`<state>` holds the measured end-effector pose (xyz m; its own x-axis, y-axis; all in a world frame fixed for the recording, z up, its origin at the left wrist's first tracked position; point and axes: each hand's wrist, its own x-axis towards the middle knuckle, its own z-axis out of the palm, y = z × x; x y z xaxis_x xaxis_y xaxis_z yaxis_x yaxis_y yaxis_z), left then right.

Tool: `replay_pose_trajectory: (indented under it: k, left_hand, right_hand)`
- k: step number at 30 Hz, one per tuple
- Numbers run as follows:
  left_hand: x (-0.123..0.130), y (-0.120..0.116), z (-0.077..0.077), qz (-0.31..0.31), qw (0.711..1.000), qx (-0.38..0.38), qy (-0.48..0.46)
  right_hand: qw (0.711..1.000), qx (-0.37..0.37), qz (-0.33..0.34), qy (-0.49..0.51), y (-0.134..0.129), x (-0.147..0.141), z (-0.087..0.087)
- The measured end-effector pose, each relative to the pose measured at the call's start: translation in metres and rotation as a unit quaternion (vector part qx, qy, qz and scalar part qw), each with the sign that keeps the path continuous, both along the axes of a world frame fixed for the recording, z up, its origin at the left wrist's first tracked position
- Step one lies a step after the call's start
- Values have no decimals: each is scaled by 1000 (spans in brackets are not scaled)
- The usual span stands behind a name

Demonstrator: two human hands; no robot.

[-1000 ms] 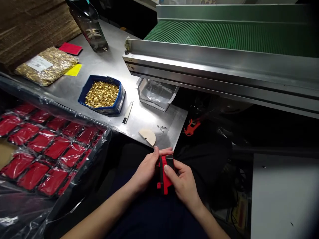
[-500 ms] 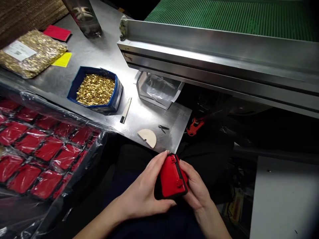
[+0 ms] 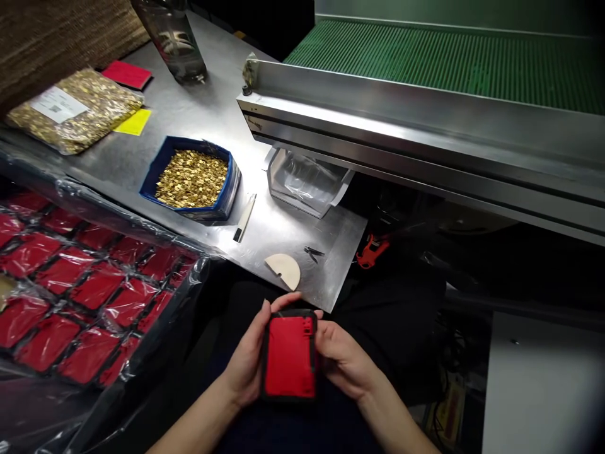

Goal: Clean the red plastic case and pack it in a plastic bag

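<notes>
The case (image 3: 289, 356) is before the worktop (image 3: 319, 274), right of the box (image 3: 158, 334) of packets (image 3: 97, 285).

Nothing is readable, even the white label (image 3: 60, 104).

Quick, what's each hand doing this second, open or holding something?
Left hand: closed on the left edge of a red case with a black border.
Right hand: fingers curled, holding the same case at its right edge.

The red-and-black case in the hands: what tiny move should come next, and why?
Perhaps gently turn the red-and-black case over: its red face shows, its underside is hidden, and the left hand and right hand hold its sides.
</notes>
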<state>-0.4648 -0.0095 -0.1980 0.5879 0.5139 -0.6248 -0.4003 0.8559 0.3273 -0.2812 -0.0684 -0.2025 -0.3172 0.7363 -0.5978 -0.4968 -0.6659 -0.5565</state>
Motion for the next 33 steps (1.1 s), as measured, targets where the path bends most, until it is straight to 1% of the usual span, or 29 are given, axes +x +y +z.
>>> replay_pose_trajectory:
  k: [1, 2, 3, 4, 5, 7, 9, 10, 11, 12, 13, 14, 16, 17, 19, 22, 23, 24, 25, 26, 28, 30, 32, 33]
  left_hand:
    - [-3, 0, -1, 14, 999, -47, -8]
    - [-8, 0, -3, 30, 997, -74, -8]
    - [-15, -1, -6, 46, 995, -84, -1]
    - [-21, -2, -8, 61, 995, -84, 9]
    - [-28, -3, -11, 73, 994, -79, 20]
    - [-39, -9, -16, 77, 994, -75, 34]
    - [-46, -15, -21, 71, 994, -81, 31]
    - [-48, -19, -24, 68, 994, -87, 26]
    - [-49, -22, -27, 65, 993, -95, 20]
    - [-49, -24, -30, 62, 992, -105, 17]
    - [-49, -25, -32, 61, 991, -115, 18]
    - [-49, -26, -34, 59, 990, -124, 22]
    - [-48, -25, -35, 56, 988, -140, 37]
    - [-47, -23, -35, 56, 987, -146, 44]
    - [-45, -20, -34, 55, 985, -156, 54]
    - [-43, -16, -31, 55, 982, -171, 58]
    - [-42, -15, -31, 55, 981, -174, 62]
    - [-41, -14, -31, 55, 980, -177, 67]
    - [-40, -13, -31, 52, 980, -180, 73]
    - [-39, -12, -32, 48, 979, -181, 81]
    - [-37, -11, -34, 36, 979, -175, 98]
    - [-35, -11, -37, 25, 979, -161, 120]
    - [-33, -10, -41, 18, 978, -149, 146]
    - [-33, -10, -42, 15, 977, -147, 156]
  right_hand:
    - [997, 22, 65, -34, 5, -3, 1]
    - [986, 49, 124, -99, 11, -3, 2]
    - [964, 77, 167, -194, 18, -3, 3]
    - [928, 108, 185, -304, 27, -3, 4]
    - [882, 138, 186, -410, 36, -4, 4]
    - [779, 189, 171, -574, 57, -11, 2]
    - [674, 214, 186, -682, 79, -26, -5]
    - [630, 214, 205, -717, 89, -35, -10]
    - [598, 210, 223, -741, 97, -44, -15]
    - [579, 205, 238, -753, 105, -52, -20]
    - [573, 204, 246, -755, 110, -58, -25]
    - [576, 207, 249, -750, 114, -61, -28]
    - [589, 220, 257, -734, 117, -58, -30]
    - [596, 228, 265, -723, 116, -53, -28]
    - [616, 253, 287, -688, 108, -36, -18]
    - [665, 337, 321, -584, 85, -5, 5]
    - [673, 372, 340, -541, 75, 2, 12]
    - [672, 406, 364, -501, 64, 8, 17]
    - [660, 435, 390, -472, 54, 11, 21]
    - [641, 458, 415, -455, 43, 12, 22]
    - [600, 492, 443, -450, 27, 7, 18]
    - [569, 505, 442, -474, 20, -1, 10]
    - [553, 499, 435, -505, 21, -7, 3]
    - [550, 490, 431, -521, 23, -7, 1]
